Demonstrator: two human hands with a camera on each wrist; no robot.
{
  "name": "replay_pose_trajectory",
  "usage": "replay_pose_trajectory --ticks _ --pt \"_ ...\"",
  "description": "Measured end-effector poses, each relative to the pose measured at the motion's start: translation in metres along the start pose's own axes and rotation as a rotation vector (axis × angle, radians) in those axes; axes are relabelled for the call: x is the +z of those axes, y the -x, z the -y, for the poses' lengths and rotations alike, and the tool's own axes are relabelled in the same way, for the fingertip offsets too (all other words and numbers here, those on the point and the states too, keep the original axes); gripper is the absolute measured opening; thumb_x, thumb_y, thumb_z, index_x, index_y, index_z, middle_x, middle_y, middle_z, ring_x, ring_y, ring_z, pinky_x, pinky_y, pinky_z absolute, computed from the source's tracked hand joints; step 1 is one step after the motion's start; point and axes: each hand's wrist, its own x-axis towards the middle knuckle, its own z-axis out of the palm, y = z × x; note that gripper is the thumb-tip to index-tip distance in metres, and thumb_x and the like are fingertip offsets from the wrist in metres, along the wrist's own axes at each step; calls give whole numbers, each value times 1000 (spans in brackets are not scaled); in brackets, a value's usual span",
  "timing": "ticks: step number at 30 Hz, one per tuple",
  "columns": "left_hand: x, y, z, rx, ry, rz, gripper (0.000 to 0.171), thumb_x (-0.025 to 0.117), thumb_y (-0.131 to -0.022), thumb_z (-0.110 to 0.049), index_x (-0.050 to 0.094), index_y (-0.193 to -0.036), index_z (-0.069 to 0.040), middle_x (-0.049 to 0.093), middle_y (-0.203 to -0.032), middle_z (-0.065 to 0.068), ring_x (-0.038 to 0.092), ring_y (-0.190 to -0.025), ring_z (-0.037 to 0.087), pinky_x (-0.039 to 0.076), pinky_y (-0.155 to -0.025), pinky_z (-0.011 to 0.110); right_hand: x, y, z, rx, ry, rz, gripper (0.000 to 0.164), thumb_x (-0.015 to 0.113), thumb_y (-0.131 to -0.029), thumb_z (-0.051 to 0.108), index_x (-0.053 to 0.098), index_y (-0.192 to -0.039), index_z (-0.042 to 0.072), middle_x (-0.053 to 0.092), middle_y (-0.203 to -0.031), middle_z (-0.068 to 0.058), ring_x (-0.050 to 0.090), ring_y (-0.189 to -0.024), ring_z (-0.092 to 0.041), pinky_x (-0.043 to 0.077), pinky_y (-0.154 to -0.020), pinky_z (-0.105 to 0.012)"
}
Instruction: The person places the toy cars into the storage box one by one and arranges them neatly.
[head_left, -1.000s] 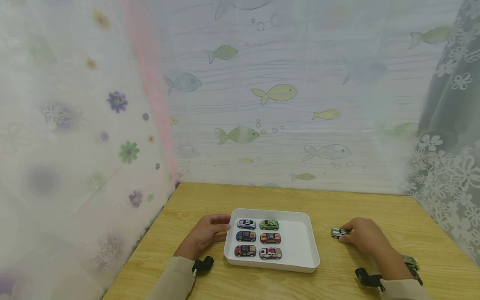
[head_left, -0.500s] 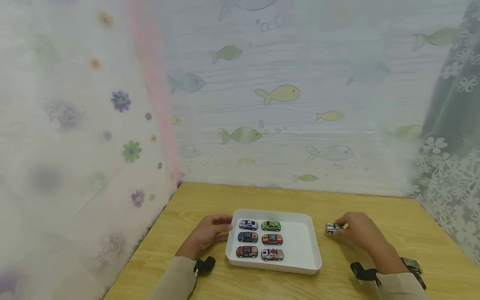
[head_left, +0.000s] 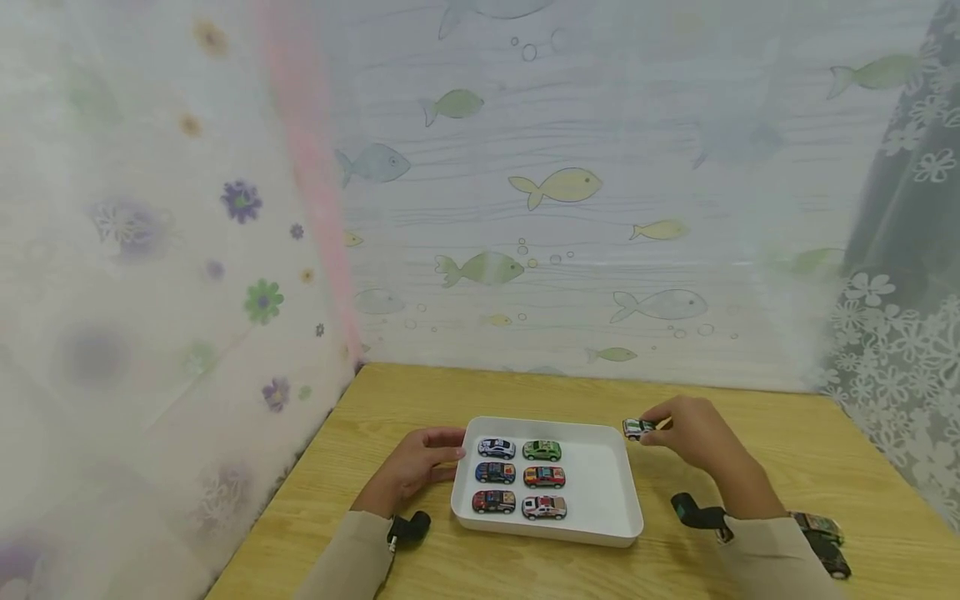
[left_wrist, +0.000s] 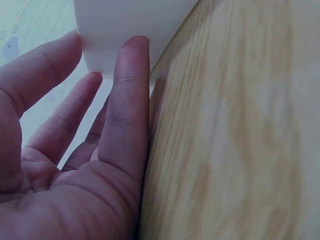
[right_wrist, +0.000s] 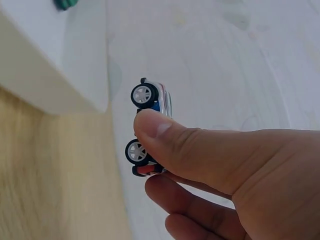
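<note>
In the head view my right hand (head_left: 693, 433) pinches a white toy car (head_left: 637, 429) with green markings, held just past the white tray's far right corner. The right wrist view shows the thumb across the side of the toy car (right_wrist: 150, 95), between its two wheels. My left hand (head_left: 423, 467) rests against the left side of the white tray (head_left: 600, 535), fingers extended. Up close in the left wrist view, fingertips of the left hand (left_wrist: 120, 115) touch the tray wall (left_wrist: 120, 20). Several toy cars stand inside the tray in two columns, including a green one (head_left: 542, 451) and a red-and-yellow one (head_left: 544, 477).
A green toy car (head_left: 819, 527) and a dark one (head_left: 828, 557) lie on the wooden table (head_left: 450, 575), partly behind the right sleeve. Curtains printed with fish (head_left: 566, 185) and flowers (head_left: 262, 302) hang behind and beside the table.
My right hand has lifted the white-and-green toy car and moved it left, toward the tray's far right corner. The left hand stays at the tray's side.
</note>
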Motion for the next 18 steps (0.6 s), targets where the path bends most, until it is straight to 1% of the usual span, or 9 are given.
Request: replay_pose_trajectory --ticks 6,12,18 --pt "0 0 1 5 -7 -6 49 74 -97 -11 59 -142 1 63 -139 18 68 -117 25 62 -94 41 3 -7 7 10 -48 -29 31 86 -85 23 81 -112 9 78 -105 -10 75 -89 -24 60 -66 -36" --pt "-1 0 2 1 -5 -15 48 73 -97 -11 59 -142 0 62 -140 18 68 -118 26 61 -94 42 8 -10 14 19 -69 -49 30 87 -84 24 81 -112 12 77 -111 -13 74 -87 -21 59 -65 -34" --pt "0 -1 1 8 3 -8 48 72 -98 -9 58 -142 1 62 -140 18 68 -117 26 61 -95 42 13 -10 20 40 -86 -35 30 88 -83 22 81 -112 12 74 -119 -18 74 -88 -21 60 -64 -34"
